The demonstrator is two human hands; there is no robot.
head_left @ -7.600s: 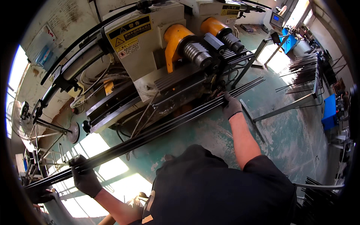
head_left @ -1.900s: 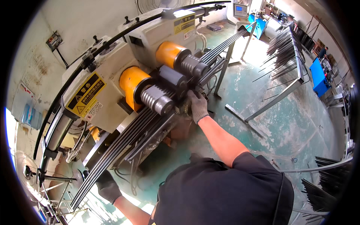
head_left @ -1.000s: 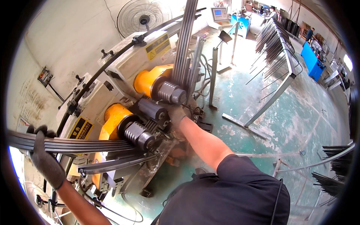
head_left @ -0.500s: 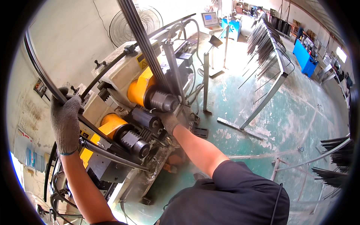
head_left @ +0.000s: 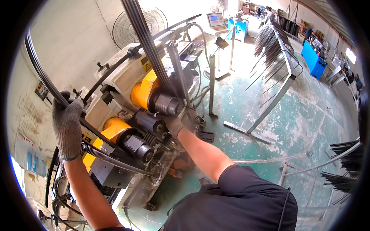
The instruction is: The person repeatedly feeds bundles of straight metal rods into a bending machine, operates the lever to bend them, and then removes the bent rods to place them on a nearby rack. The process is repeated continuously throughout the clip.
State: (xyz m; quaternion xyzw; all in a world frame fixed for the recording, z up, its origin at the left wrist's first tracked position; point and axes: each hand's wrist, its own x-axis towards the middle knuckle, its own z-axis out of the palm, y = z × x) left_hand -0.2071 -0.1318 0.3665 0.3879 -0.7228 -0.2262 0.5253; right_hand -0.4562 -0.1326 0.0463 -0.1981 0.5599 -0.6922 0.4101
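Since the frame of one second ago, the left stretch of the black rods (head_left: 145, 38) has swung up from nearly level to steep, and the left hand (head_left: 68, 127) has risen with it; against half a second ago, we notice almost no change. We see the rods now in two slanting stretches: the left one comes down through this gloved hand toward the lower ridged roller (head_left: 137, 147), and the right one goes from behind the upper ridged roller (head_left: 167, 104) up to the top edge of our view. On the left, the fingers are closed round the rods, which cross the upper palm just under the curled fingers.

The right hand (head_left: 173, 125), also gloved, reaches in below the upper ridged roller, beside the dark middle block (head_left: 149, 122). Its fingers are mostly hidden, so we cannot tell how far they are open, or what they hold.

Next to the rollers we see the orange housings (head_left: 142, 92), and below the left stretch a coil spring (head_left: 98, 153). Farther out stand a fan (head_left: 122, 29), a control box (head_left: 216, 20) and a steel rack (head_left: 271, 101) on the worn green floor (head_left: 231, 134).
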